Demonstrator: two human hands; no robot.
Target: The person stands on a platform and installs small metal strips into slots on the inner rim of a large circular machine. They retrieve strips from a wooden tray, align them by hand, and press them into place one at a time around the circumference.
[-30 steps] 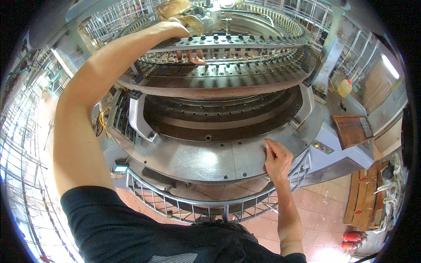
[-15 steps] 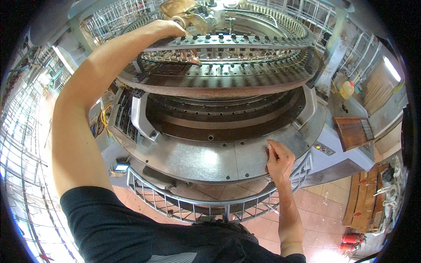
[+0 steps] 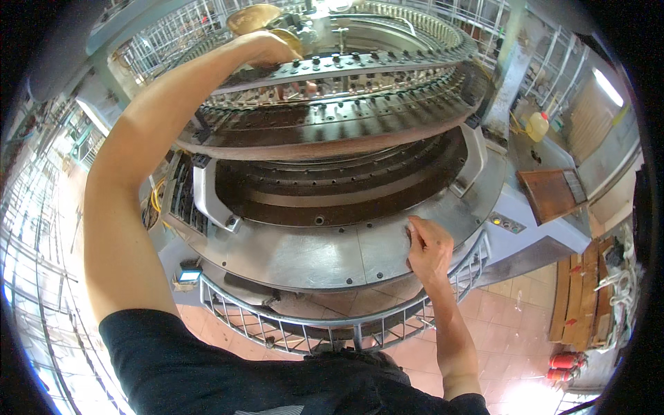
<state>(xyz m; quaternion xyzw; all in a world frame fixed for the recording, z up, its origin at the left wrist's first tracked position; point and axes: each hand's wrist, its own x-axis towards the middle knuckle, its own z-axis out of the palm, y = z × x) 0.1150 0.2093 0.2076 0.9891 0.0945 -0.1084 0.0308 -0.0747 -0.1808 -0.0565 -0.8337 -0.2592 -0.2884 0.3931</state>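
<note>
A large circular metal machine fills the middle, its upper ring (image 3: 332, 124) lined with black knobs and small fittings. My left hand (image 3: 272, 50) reaches over the ring's upper rail (image 3: 360, 63), beside a brass-coloured fitting (image 3: 250, 17); its fingers are mostly hidden behind the rail. My right hand (image 3: 429, 249) is on the lower steel plate (image 3: 311, 259), thumb and fingers curled together near its right part; whatever they may hold is hidden.
A curved railing (image 3: 325, 325) runs below the plate. To the right are control buttons (image 3: 505, 225), a brown board (image 3: 546, 194), a plastic jug (image 3: 537, 128), wooden boards (image 3: 579, 297) and red cylinders (image 3: 564, 366). Metal framework (image 3: 41, 263) stands left.
The machine and my right hand appear slightly further left in the view. My left hand's fingertips below the rail show less distinctly. My right hand keeps its curled pose on the plate.
</note>
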